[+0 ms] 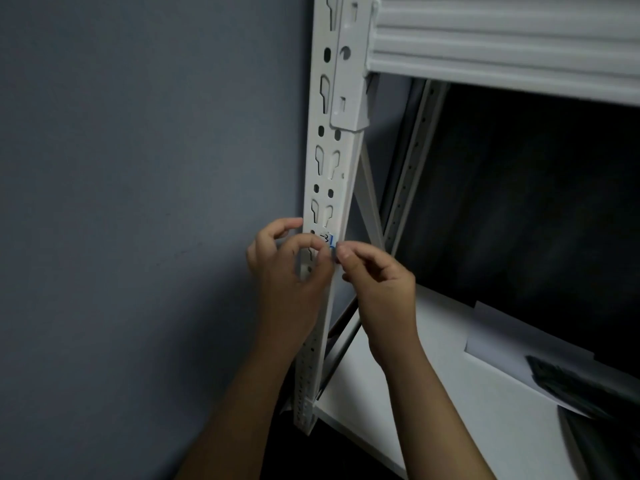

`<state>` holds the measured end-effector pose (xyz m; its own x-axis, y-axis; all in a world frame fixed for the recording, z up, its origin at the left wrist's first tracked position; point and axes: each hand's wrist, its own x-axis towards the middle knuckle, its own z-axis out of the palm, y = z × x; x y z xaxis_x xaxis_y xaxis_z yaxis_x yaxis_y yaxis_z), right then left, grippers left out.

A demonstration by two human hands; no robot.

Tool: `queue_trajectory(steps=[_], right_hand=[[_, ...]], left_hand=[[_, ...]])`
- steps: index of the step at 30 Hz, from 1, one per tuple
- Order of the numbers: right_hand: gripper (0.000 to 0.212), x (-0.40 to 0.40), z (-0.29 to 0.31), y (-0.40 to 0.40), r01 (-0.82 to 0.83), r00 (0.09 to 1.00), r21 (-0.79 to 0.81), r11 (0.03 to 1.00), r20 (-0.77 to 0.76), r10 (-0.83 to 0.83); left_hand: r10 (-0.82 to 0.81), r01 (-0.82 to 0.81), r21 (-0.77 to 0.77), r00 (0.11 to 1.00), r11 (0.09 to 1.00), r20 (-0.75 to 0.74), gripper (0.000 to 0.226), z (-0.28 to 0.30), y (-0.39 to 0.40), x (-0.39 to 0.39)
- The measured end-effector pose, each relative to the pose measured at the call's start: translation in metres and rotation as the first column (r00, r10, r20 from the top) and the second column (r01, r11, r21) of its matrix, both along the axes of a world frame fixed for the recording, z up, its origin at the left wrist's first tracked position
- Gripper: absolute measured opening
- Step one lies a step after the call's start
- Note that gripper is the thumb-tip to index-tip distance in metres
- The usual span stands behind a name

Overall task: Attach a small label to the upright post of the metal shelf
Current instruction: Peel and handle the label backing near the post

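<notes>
1. The white upright post (329, 174) of the metal shelf stands against a grey wall (138, 202), its face punched with keyhole slots and round holes.
2. A small white label (327, 238) with dark handwriting and a blue edge lies on the face of the post, just below a pair of keyhole slots.
3. The left hand (287, 268) reaches round the post from the wall side, its curled thumb and forefinger pinching the label's lower edge.
4. The right hand (377, 282) meets it from the other side of the post, fingertips pinching the label's blue edge.
5. A ribbed beam (502, 39) joins the post higher up.
6. A white shelf board (433, 393) joins the post lower down and carries a sheet of paper (502, 344) and a dark object (581, 379).
</notes>
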<state>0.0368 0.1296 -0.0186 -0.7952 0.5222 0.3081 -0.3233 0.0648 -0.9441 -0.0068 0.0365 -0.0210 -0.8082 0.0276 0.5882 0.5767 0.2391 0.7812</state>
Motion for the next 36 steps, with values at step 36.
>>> queue_trajectory(steps=[36], right_hand=[[0.019, 0.002, 0.005, -0.013, 0.150, 0.979, 0.092, 0.984, -0.152, -0.135]], left_hand=[[-0.137, 0.136, 0.022, 0.988, 0.990, 0.076, 0.007, 0.003, -0.006, 0.000]])
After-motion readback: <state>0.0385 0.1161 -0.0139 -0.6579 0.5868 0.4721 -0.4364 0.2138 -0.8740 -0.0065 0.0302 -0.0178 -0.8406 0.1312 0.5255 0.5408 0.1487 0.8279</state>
